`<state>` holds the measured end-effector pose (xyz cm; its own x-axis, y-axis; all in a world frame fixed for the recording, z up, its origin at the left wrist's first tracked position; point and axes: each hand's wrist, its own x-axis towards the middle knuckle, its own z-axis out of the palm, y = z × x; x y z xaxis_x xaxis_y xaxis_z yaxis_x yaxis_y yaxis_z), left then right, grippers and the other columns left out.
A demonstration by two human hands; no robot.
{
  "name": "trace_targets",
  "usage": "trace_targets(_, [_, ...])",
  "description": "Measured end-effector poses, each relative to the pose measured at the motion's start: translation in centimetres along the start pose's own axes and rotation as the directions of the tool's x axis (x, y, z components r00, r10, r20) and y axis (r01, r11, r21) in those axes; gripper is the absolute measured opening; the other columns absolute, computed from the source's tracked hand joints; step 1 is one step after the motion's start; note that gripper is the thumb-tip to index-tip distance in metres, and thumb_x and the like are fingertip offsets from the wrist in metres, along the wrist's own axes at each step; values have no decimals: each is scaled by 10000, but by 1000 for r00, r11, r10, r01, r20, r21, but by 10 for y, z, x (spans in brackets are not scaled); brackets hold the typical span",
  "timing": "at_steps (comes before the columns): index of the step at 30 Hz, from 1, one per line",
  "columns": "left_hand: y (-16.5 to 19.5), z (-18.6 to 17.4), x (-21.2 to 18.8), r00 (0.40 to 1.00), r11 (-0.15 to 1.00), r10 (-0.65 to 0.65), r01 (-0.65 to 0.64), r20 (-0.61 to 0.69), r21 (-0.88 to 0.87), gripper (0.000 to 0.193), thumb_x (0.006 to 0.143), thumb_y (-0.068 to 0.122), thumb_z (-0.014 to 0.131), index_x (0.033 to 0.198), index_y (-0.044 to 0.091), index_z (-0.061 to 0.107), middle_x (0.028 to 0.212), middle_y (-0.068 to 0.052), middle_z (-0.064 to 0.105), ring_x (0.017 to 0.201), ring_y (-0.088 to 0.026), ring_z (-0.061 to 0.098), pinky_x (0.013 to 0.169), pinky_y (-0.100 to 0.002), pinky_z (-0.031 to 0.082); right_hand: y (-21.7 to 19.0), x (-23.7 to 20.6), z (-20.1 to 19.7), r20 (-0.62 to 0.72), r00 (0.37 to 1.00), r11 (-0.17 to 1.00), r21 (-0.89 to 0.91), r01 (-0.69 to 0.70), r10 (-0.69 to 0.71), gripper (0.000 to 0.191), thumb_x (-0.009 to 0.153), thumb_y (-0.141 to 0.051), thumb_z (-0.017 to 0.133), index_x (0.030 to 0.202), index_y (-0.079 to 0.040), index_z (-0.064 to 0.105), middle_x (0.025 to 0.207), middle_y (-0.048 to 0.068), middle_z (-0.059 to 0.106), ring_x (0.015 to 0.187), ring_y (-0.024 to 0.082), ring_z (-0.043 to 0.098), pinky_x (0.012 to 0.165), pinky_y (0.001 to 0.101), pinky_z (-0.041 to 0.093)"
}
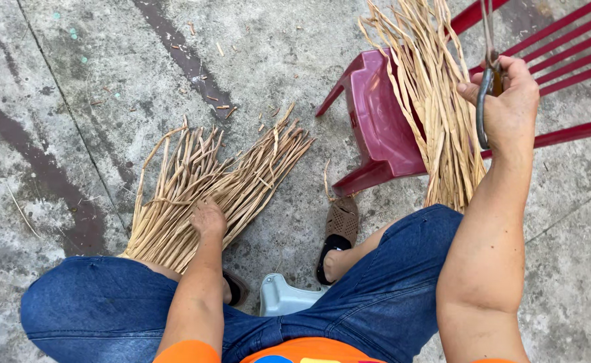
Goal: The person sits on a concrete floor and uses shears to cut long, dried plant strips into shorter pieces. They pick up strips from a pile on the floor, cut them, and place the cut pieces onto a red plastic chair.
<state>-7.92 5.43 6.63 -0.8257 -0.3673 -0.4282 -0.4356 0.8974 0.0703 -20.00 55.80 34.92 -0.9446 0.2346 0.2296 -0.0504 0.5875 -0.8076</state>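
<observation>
The left hand [207,218] pressed flat, fingers apart, on the straw [201,191] on the ground; the right hand [510,101] was clenched on scissors [487,101], beside the stool [376,128].

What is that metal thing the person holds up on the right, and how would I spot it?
Start at the dark red plastic stool draped with pale dried straw strips. Just right of it, the raised right hand grips a curved grey metal tool, the only metal among the straw.
</observation>
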Motion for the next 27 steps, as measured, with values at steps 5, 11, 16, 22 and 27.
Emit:
trace_targets(5, [-11,2,12,997,999,-12,16,-75,46,382,915,153,578,1297,144,569,1342,-227,535,1300,-370,485,947,-534,398,-23,4,22,102,995,997,79,0,-8,474,920,15,847,1328,-23,609,1107,45,724,1000,104,702,874,254,609])
trace_targets(11, [-23,-3,10,1000,998,-14,15,20,-67,285,965,120,596,1248,94,606,1175,-183,687,1097,-317,666,983,-531,423,-37,2,43,172,981,991,111,70,-89,498,928,68,844,1364,0,614,1155,70,727,1060,127,706,924,261,612])
trace_targets(16, [-25,-33,5,976,941,-65,-9,-209,-338,257,937,214,637,1188,156,624,1086,-147,718,1054,-347,672,951,-565,423,-53,-7,53,213,975,982,187,21,-61,459,926,38,839,1326,-16,619,1104,55,727,1015,117,719,902,262,638])
trace_targets(22, [-26,-62,-11,983,942,-52,-11,-178,-334,247,965,354,641,1165,218,688,1091,-176,709,1048,-394,651,898,-539,480,-71,-23,57,239,965,993,63,100,-112,444,911,-8,851,1303,-26,644,1070,57,734,983,129,714,838,264,607])
trace_targets(27, [-29,-93,-24,985,890,-12,-69,-175,-451,218,1037,324,604,1124,143,689,1025,-136,745,932,-321,689,790,-446,528,-81,-39,59,303,937,977,173,125,-173,468,888,-28,851,1304,-20,638,1074,48,733,997,127,711,857,260,605])
